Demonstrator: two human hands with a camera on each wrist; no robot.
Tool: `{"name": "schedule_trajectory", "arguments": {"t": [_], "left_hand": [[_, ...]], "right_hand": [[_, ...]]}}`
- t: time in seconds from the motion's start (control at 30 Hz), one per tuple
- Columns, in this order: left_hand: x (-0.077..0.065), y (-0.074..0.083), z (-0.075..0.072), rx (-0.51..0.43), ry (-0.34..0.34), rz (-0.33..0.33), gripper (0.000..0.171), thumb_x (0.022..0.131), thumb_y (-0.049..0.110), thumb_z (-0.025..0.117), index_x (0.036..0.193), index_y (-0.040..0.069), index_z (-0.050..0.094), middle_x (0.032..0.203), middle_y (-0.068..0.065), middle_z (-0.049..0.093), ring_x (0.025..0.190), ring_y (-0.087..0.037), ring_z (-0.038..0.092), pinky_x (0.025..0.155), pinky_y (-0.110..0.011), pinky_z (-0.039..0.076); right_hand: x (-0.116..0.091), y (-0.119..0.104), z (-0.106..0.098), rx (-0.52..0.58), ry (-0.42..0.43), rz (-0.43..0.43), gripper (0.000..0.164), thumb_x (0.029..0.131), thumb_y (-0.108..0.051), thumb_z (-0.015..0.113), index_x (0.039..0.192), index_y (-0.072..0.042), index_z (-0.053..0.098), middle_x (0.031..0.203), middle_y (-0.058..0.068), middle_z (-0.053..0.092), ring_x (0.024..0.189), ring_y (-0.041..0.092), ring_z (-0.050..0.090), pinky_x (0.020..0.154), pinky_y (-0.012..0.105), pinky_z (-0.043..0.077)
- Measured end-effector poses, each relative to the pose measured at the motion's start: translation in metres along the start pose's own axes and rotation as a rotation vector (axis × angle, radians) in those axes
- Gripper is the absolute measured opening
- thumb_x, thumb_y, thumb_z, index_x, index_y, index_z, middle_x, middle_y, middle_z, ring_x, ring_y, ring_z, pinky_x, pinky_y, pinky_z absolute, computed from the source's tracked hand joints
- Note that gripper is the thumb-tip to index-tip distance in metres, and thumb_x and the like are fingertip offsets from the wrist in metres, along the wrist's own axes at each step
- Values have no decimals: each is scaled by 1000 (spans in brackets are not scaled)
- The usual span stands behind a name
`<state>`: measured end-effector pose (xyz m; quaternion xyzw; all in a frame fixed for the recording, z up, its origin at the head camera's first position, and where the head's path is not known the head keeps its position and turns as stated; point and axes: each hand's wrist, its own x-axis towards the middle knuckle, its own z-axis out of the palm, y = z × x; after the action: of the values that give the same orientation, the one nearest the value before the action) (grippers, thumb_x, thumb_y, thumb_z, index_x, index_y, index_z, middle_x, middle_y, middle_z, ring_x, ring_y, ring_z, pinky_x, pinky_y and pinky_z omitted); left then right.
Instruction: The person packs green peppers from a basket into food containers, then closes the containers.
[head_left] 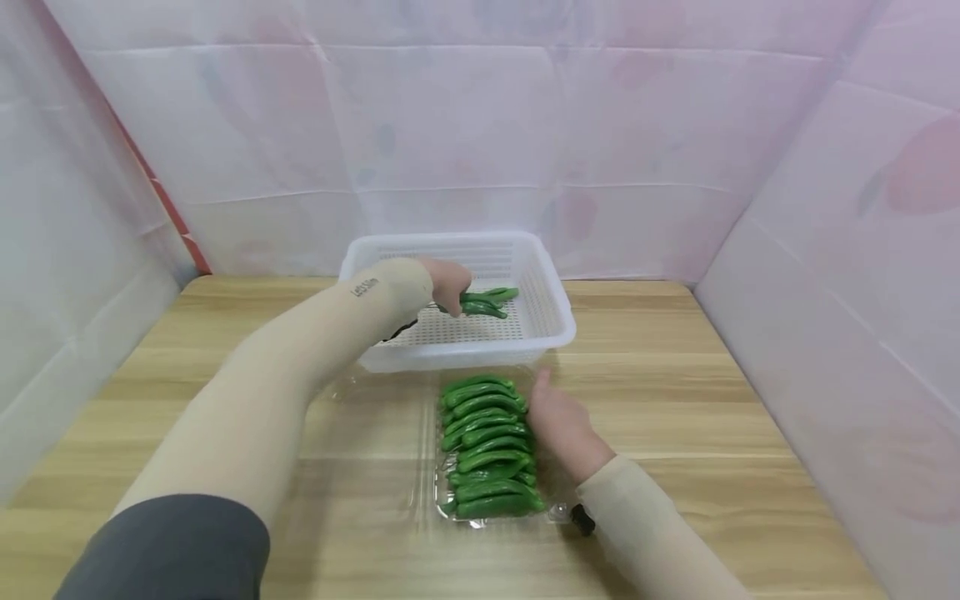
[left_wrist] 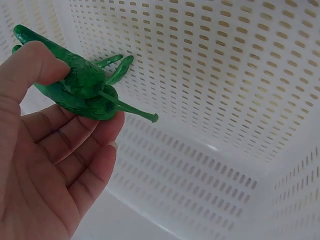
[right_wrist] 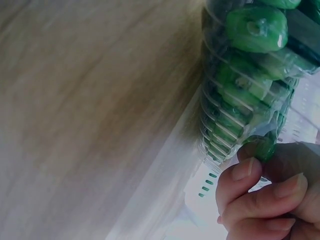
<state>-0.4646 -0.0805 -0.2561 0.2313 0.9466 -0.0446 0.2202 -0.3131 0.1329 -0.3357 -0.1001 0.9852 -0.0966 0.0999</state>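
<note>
In the left wrist view my left hand [left_wrist: 60,150] pinches green chili peppers [left_wrist: 85,77] between thumb and fingers, their thin stems pointing out past the fingertips. The head view has this hand inside a white perforated plastic basket [head_left: 558,333]. A few more peppers [left_wrist: 120,70] lie in the basket beyond it. My right hand [head_left: 562,421] is at the right side of a clear plastic clamshell box [head_left: 442,508] holding a column of green peppers [head_left: 491,442]. Its thumb and index finger pinch the end of a green pepper [right_wrist: 265,149] near the box rim, the other fingers curled.
The box's clear lid [head_left: 375,450] lies spread to the left on the wooden table [head_left: 675,400]. Patterned white sheeting [head_left: 465,125] closes in the back and both sides. The basket stands directly behind the box.
</note>
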Motion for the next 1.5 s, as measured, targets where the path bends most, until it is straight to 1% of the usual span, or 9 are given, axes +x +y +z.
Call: {"name": "schedule_trajectory", "arguments": {"t": [0.17, 0.43, 0.57, 0.7, 0.83, 1.03, 1.1, 1.23, 1.5], "left_hand": [[-14, -5, -6, 6, 83, -27, 15, 86, 22, 59, 84, 11, 49, 77, -1, 48, 67, -15, 40, 62, -31, 37], [-34, 2, -19, -5, 262, 26, 14, 84, 19, 55, 77, 10, 46, 69, 0, 41, 62, -15, 36, 59, -30, 34], [-47, 11, -25, -13, 297, 52, 13, 85, 17, 53, 76, 11, 46, 69, -1, 42, 61, -15, 37, 59, -32, 35], [-55, 18, -24, -4, 317, 89, 10, 85, 16, 52, 77, 11, 47, 70, -1, 45, 62, -15, 39, 60, -31, 36], [-60, 24, -21, -1, 347, 113, 8, 85, 17, 54, 87, 10, 50, 74, -2, 50, 64, -14, 42, 59, -29, 38], [-73, 44, -13, -31, 411, 179, 36, 83, 17, 57, 115, 8, 44, 73, -2, 53, 59, -14, 45, 50, -27, 40], [-78, 53, -7, -22, 433, 220, 37, 82, 17, 58, 115, 8, 44, 69, 0, 53, 56, -13, 45, 48, -26, 40], [-85, 68, 7, -10, 432, 292, 37, 82, 16, 57, 115, 8, 43, 65, 2, 51, 52, -10, 45, 46, -23, 40], [-86, 78, 27, -8, 381, 264, 38, 84, 21, 59, 117, 10, 44, 65, 4, 52, 53, -8, 49, 47, -21, 43]], "right_hand": [[7, 4, 1, -2, -6, 0, 54, 95, -3, 35, 140, 16, 12, 75, 24, 61, 64, 35, 61, 52, 43, 51], [13, 12, -1, -9, -33, 21, 54, 96, -4, 34, 141, 14, 11, 69, 21, 59, 59, 33, 59, 49, 41, 49], [15, 14, -4, -9, -16, 13, 53, 95, -4, 33, 140, 16, 11, 76, 25, 61, 65, 36, 61, 54, 44, 51], [16, 15, -4, -16, 0, -2, 53, 95, -3, 34, 139, 18, 13, 76, 26, 61, 65, 36, 61, 53, 44, 51], [18, 16, -5, -10, -16, 1, 53, 95, -3, 34, 139, 18, 12, 71, 22, 59, 59, 31, 59, 49, 39, 50], [21, 19, -6, 21, -16, -1, 53, 96, -4, 33, 138, 18, 10, 79, 27, 61, 64, 35, 61, 52, 42, 51], [22, 20, -6, 24, -10, 2, 53, 95, -4, 33, 138, 18, 11, 82, 28, 61, 67, 37, 61, 54, 44, 51], [22, 21, -9, 22, -18, 13, 53, 96, -5, 32, 139, 18, 10, 84, 29, 61, 70, 39, 61, 56, 46, 52], [22, 20, -13, -27, -17, 22, 54, 94, -3, 35, 138, 19, 12, 82, 28, 62, 71, 38, 62, 55, 45, 51]]}}
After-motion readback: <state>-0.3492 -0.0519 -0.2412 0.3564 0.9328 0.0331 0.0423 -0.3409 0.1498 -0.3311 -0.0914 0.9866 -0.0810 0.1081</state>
